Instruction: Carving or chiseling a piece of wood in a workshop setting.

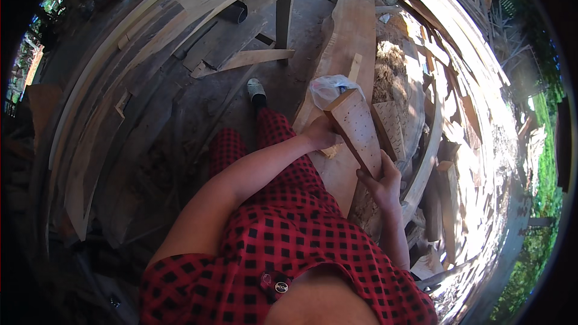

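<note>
- With left hand (322, 133), gripping the dotted block (357, 127) by its left side, fingers partly hidden.
- Holding it over the plank (351, 24), near the right edge, beside the bag (329, 88).
- With right hand (386, 186), clasping its near end between thumb and fingers.

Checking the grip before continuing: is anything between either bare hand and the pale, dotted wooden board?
Nothing visible: the left hand and right hand hold the pale, dotted wooden board directly. A crumpled, clear plastic bag shows by its far end, outside both grips.
</note>
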Demonstrator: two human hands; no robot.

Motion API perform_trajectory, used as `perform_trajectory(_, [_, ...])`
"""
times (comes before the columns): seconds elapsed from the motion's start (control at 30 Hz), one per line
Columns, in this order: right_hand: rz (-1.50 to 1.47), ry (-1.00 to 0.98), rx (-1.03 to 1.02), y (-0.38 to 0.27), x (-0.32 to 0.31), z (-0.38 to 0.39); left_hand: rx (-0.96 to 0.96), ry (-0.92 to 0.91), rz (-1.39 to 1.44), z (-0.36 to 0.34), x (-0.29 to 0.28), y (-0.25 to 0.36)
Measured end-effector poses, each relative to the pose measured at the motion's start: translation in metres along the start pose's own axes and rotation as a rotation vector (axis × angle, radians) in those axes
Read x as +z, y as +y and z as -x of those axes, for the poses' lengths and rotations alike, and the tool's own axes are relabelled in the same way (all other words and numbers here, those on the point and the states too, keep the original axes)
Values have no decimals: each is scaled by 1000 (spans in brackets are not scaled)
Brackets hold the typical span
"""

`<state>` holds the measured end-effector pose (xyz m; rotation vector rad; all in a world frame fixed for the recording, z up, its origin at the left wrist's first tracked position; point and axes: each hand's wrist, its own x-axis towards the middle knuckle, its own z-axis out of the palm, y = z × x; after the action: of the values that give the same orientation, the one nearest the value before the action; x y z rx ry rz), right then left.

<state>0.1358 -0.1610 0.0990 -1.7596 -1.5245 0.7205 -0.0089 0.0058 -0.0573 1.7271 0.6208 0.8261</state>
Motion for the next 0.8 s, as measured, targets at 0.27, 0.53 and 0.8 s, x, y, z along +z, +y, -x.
perform_trajectory(0.27, [1,-123,148,-3,-5,-4,184,122,-150,-3,4,5])
perform_trajectory(0.53, [-195,8,138,-9,-4,-4,-227,-119,-112,3,-7,36])
perform_trajectory(0.8, [-213,69,26,-19,-3,-1,-175,9,76,2,4,4])
